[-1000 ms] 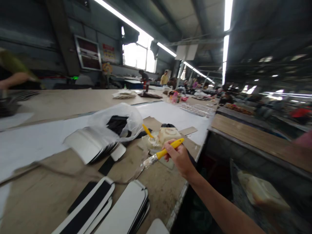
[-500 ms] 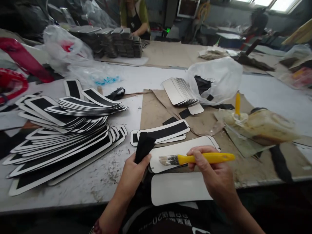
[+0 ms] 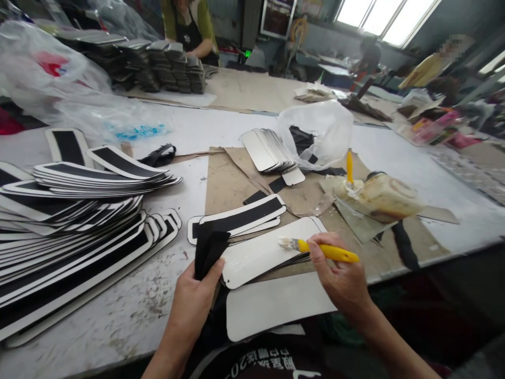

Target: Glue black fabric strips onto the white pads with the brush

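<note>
My right hand (image 3: 341, 276) grips a yellow-handled brush (image 3: 321, 249), whose bristles rest on a white oblong board (image 3: 260, 252) lying on a small stack at the table's front. My left hand (image 3: 195, 300) holds black fabric strips (image 3: 209, 250) against the left end of that board. Another white board (image 3: 276, 305) lies nearer to me, overhanging the table edge. Just behind lie boards with black strips on them (image 3: 240, 217).
A large fanned pile of black-striped boards (image 3: 79, 210) fills the left. A glue container (image 3: 381, 197) with a second brush sits right, a plastic bag (image 3: 315, 131) and stacked white boards (image 3: 268, 150) behind. A person (image 3: 189, 26) works across the table by dark stacks (image 3: 169, 66).
The view swung from the hall down to the table. My left hand came in with the black strips, and the brush dropped onto the white board's right part.
</note>
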A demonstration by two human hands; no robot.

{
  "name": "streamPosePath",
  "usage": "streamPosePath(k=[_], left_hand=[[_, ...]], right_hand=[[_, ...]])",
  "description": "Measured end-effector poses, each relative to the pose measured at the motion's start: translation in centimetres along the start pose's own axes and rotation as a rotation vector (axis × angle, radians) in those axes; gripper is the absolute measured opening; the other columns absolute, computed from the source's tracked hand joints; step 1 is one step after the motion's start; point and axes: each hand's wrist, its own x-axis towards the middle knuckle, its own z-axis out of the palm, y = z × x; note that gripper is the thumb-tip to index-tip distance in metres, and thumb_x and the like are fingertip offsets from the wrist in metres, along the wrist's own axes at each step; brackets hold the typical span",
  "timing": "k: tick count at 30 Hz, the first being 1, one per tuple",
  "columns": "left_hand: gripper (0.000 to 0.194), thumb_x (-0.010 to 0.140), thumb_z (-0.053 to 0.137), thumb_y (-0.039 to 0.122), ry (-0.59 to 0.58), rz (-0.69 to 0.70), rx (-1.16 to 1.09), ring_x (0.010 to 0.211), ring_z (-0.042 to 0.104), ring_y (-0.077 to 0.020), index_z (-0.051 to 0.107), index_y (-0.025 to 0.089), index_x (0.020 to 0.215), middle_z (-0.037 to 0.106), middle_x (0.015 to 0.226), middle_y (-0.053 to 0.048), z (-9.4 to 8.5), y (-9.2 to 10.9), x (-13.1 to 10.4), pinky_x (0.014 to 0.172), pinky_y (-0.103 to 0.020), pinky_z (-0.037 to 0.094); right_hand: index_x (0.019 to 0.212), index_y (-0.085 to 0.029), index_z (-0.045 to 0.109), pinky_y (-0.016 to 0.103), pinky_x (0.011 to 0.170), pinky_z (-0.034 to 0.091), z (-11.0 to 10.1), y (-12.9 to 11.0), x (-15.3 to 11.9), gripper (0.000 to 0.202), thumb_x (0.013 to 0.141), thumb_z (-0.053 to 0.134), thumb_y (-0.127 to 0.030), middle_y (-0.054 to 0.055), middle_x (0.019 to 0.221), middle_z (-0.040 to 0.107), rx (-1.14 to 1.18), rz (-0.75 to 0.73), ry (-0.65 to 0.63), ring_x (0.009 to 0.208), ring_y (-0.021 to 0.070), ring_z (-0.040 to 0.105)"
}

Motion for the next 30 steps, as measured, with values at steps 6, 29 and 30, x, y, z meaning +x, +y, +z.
streamPosePath(k=[6,29,30], left_hand=[[0.049,0.061,0.076,0.048,0.053,-0.076,0.021,0.061,0.060,-0.0181,0.065,0.015,0.096,0.067,0.073,-0.001,0.0,-0.8,0.6,0.053,-0.023,0.048],[0.047,0.069,0.069,0.051,0.030,0.013,0.135,0.080,0.063,-0.0254,0.065,0.013,0.095,0.069,0.083,-0.006,0.1,0.4,-0.3,0.062,-0.028,0.049],[0.047,0.068,0.069,0.051,0.032,-0.002,0.130,0.078,0.063,-0.0253,0.065,0.013,0.096,0.069,0.082,-0.006,-0.1,0.2,-0.3,0.060,-0.028,0.049]], right_hand=[[0.086,-0.018,0.055,0.030,0.074,0.047,-2.0,1.7,1.1,0.005,0.087,0.051,-0.015,0.005,0.080,0.058,-0.134,-0.070,0.059,0.079,0.0166,0.057],[0.094,-0.019,0.058,0.035,0.079,0.051,1.5,-0.4,-0.5,0.019,0.081,0.055,-0.005,0.006,0.085,0.060,0.074,-0.094,0.048,0.084,0.0192,0.060],[0.095,-0.019,0.058,0.035,0.080,0.051,0.8,0.1,-0.4,0.020,0.081,0.056,-0.005,0.006,0.085,0.061,0.014,-0.120,0.064,0.085,0.0194,0.060]])
